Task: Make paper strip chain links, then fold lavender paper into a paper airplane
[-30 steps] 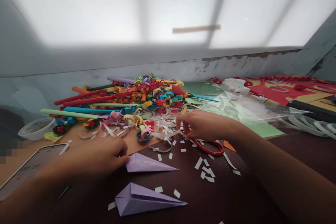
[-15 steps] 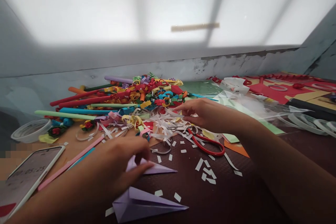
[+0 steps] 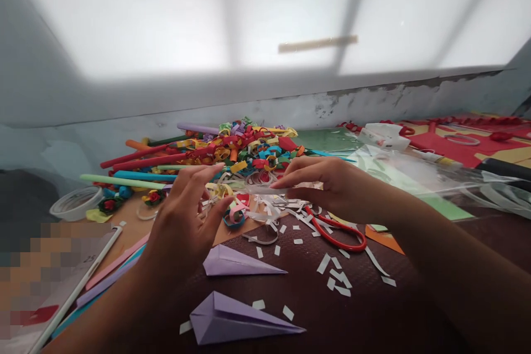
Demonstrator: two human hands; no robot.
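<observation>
My right hand [image 3: 319,177] is pinched on a thin whitish strip [image 3: 261,190], which points left above the pile of scraps. Across from it, my left hand [image 3: 186,204] hovers with thumb and fingers apart and nothing seen between them. Two folded purple paper pieces [image 3: 244,316], each tapering to a point at the right, lie on the dark table below the hands; the farther purple piece [image 3: 240,261] is just right of my left wrist. Red-handled scissors [image 3: 344,237] rest below my right hand, blades partly buried in white strips [image 3: 269,213].
Behind the hands lies a heap of colourful paper curls [image 3: 253,149] and rolled paper sticks. A tape roll [image 3: 77,203] and a partly blurred phone [image 3: 78,287] are at left. White paper bits [image 3: 337,276] dot the table; clear plastic [image 3: 418,174] and red paper lie right.
My left hand has risen off the farther purple piece and its fingers have spread. My right hand now shows a whitish strip in its fingertips. The view has shifted slightly left.
</observation>
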